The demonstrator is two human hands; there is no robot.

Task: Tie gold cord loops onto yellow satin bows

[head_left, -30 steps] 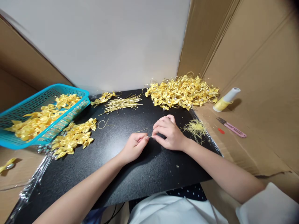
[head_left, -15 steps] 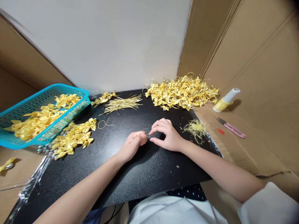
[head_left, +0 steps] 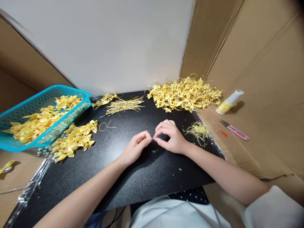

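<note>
Over the middle of the black board (head_left: 114,180), my left hand (head_left: 137,146) pinches a short piece of thin gold cord (head_left: 152,138) between thumb and forefinger. My right hand (head_left: 172,139) pinches the same cord from the other side, its thumb and fingertip nearly touching my left fingertips. Most of the cord is hidden by the fingers. Behind my hands lies a bundle of cut gold cords (head_left: 125,105), and a single looped cord (head_left: 106,126) rests left of them. Yellow ribbon bows (head_left: 73,141) are heaped to the left.
A turquoise basket (head_left: 82,95) of yellow bows stands at left. A pile of bows with cord loops (head_left: 185,93) sits at the back right. Further right are cord trimmings (head_left: 199,131), pink-handled thread snips (head_left: 237,132), a red piece (head_left: 224,133) and a white tube (head_left: 230,102) wound with yellow.
My right thumb and fingertip have closed onto the cord, where they were spread apart before. My left fingers have shifted slightly, and less cord shows between the hands.
</note>
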